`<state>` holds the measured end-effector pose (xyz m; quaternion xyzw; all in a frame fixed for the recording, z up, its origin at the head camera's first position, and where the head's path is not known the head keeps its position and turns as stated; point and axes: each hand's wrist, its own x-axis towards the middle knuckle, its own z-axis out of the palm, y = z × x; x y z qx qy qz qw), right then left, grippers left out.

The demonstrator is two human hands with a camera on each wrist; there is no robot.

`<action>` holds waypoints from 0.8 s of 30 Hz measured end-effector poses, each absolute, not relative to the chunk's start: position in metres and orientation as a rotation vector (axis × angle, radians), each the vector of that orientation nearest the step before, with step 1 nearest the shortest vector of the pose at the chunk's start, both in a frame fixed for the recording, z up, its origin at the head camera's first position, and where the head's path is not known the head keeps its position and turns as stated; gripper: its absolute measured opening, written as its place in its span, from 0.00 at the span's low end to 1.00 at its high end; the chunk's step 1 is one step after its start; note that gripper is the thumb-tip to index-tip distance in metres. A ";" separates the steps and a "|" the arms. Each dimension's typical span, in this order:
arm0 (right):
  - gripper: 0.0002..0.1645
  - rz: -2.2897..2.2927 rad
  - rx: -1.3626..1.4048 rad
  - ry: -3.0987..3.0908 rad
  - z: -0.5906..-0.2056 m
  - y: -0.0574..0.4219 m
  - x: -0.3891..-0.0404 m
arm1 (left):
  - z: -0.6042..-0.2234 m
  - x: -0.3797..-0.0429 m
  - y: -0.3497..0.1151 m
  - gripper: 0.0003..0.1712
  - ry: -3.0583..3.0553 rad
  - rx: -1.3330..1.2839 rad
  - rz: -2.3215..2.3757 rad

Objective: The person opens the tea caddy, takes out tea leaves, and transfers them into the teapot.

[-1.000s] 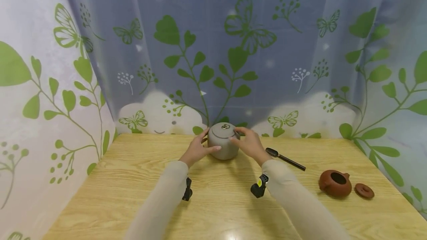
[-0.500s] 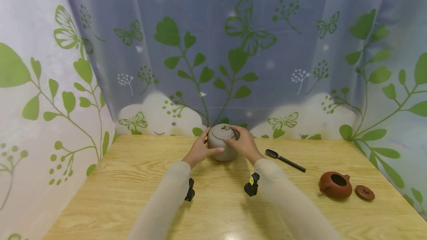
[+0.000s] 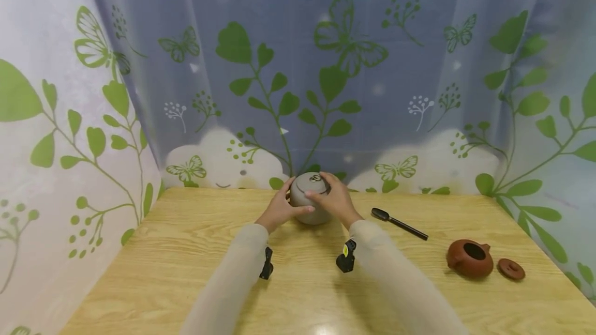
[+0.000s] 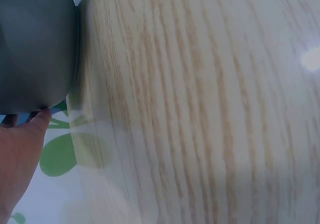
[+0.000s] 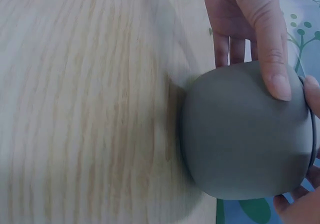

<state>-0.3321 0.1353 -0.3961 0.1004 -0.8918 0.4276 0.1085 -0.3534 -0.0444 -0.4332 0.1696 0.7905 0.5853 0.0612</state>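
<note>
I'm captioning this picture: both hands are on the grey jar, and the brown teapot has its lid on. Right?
Not quite: the head view shows the brown teapot open, its lid beside it on the table. The left hand and right hand are indeed on the grey jar.

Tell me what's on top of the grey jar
A grey lid sits on the jar, with a small ring-like detail on it. The right hand covers part of its edge; the jar's inside is hidden.
</note>
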 end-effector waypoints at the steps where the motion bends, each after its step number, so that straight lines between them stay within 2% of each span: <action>1: 0.45 1.272 0.295 -2.616 -0.397 0.135 -0.333 | -0.434 -0.354 -0.045 0.61 2.387 0.514 1.777; 9: 0.46 1.319 0.275 -2.582 -0.400 0.135 -0.333 | -0.415 -0.339 -0.045 0.58 2.337 0.544 1.778; 13: 0.46 1.326 0.265 -2.584 -0.399 0.135 -0.334 | -0.427 -0.348 -0.044 0.59 2.357 0.537 1.786; 24: 0.48 1.243 0.293 -2.542 -0.400 0.133 -0.332 | -0.429 -0.350 -0.043 0.59 2.320 0.514 1.829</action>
